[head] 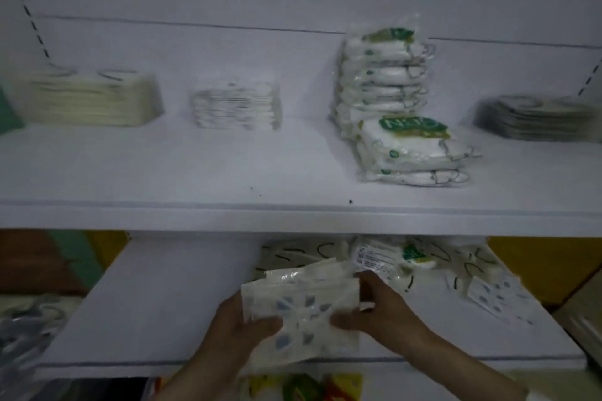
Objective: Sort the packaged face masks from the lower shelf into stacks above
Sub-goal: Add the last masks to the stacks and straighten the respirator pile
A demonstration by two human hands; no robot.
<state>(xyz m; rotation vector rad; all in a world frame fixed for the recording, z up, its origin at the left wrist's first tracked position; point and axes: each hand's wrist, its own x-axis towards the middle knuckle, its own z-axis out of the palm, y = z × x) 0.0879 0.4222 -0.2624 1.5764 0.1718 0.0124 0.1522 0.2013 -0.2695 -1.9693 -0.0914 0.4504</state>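
Over the lower shelf (156, 303) both my hands hold a small bundle of blue-patterned mask packets (303, 303). My left hand (241, 325) grips its left edge with the thumb on top. My right hand (381, 306) grips its right edge. Behind them lies a loose pile of packaged masks (407, 257), and one blue-patterned packet (498, 296) lies to the right. On the upper shelf (228, 169) stand sorted stacks: cream masks (88, 98), patterned packets (236, 104), tall green-labelled packs (384, 75) with a short stack (413, 153) in front, and dark masks (537, 117).
The upper shelf's front lip (293, 218) runs just above my hands. Bagged goods (22, 329) sit at lower left, and colourful packaging (306, 387) shows below the lower shelf. A yellow surface (537, 264) lies behind on the right.
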